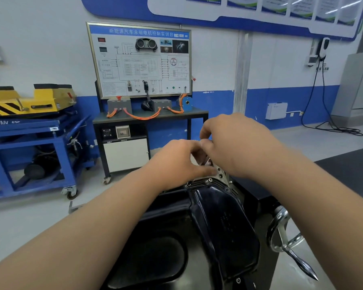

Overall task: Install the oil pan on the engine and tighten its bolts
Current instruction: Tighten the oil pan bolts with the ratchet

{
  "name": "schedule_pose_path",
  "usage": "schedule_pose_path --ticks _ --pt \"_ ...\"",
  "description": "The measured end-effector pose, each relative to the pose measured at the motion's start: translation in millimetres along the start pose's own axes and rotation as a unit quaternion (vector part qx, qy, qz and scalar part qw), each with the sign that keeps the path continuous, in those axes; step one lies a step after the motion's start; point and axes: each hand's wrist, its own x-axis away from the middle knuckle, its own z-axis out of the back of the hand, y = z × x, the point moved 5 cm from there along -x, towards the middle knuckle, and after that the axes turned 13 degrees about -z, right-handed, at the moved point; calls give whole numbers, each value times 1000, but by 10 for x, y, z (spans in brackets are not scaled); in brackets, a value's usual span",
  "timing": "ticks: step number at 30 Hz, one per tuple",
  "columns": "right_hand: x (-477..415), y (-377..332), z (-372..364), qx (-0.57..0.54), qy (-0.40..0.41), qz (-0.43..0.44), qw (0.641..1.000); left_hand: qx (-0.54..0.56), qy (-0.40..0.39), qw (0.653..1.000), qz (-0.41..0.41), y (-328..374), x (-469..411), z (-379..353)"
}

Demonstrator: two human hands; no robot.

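The black glossy oil pan (224, 227) lies on the engine, low in the middle of the view. Bolts (210, 180) sit in its far flange, and another bolt (238, 280) shows at the near edge. Both hands hover over the pan's far end, above the silver engine edge (220, 174). My right hand (233, 145) has its fingers curled and pinches a small pale part, apparently a bolt (204, 141). My left hand (176, 162) curls its index finger towards that part, with its thumb tip near the flange. Whether the left hand holds anything is hidden.
A chrome crank handle (285, 237) of the engine stand sticks out on the right. Behind stand a training bench with a wiring panel (138, 59), a blue wheeled cart (29, 147) with yellow equipment on the left, and cables on the floor at the far right.
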Motion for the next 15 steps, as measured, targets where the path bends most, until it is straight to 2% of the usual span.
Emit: schedule_pose_path --ticks 3,8,11,13,15 --pt "-17 5 -23 -8 -12 -9 1000 15 10 1000 7 4 -34 14" --pt "69 -30 14 -10 -97 37 995 63 -48 997 7 -35 -10 36" --pt "60 -47 36 17 -49 29 998 62 -50 997 18 -49 10 8" --pt "36 -57 24 38 1 11 999 44 -20 999 20 -49 15 9" --pt "33 -66 -6 43 17 -6 999 35 8 999 17 -44 8 30"
